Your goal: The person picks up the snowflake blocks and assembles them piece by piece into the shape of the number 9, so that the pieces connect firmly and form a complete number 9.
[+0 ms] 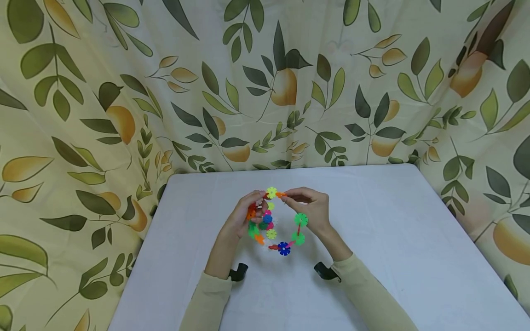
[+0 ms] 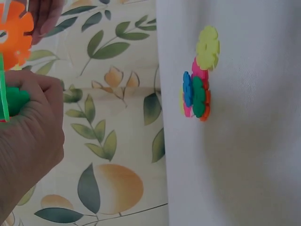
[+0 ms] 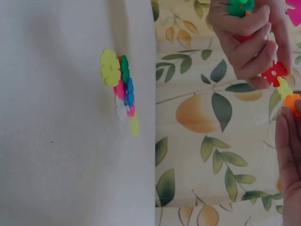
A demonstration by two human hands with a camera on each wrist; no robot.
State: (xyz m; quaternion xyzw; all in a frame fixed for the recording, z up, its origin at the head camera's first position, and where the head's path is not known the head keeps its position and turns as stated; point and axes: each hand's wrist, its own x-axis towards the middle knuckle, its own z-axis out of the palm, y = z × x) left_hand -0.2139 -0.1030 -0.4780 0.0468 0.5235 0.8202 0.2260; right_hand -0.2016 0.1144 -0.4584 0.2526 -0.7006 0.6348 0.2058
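Observation:
In the head view, my left hand point(image 1: 241, 216) holds a curved chain of notched plastic flower discs above the table. My right hand point(image 1: 315, 206) pinches an orange disc point(image 1: 281, 195) between thumb and fingers. That disc joins a yellow disc point(image 1: 271, 192), which meets a red disc point(image 3: 274, 74) at the left fingertips, seen in the right wrist view. The chain hangs below and curves to the right through a dark blue disc point(image 1: 283, 248) and a bright green disc point(image 1: 301, 219) near my right wrist. Fingers hide part of the chain at the left.
A small pile of loose discs, with a yellow disc point(image 2: 208, 48) and a dark green disc point(image 2: 199, 97), lies on the white table point(image 1: 190, 207). Behind the table hangs a leaf-and-fruit patterned curtain point(image 1: 256, 119). Black pieces point(image 1: 239, 272) show beside both wrists.

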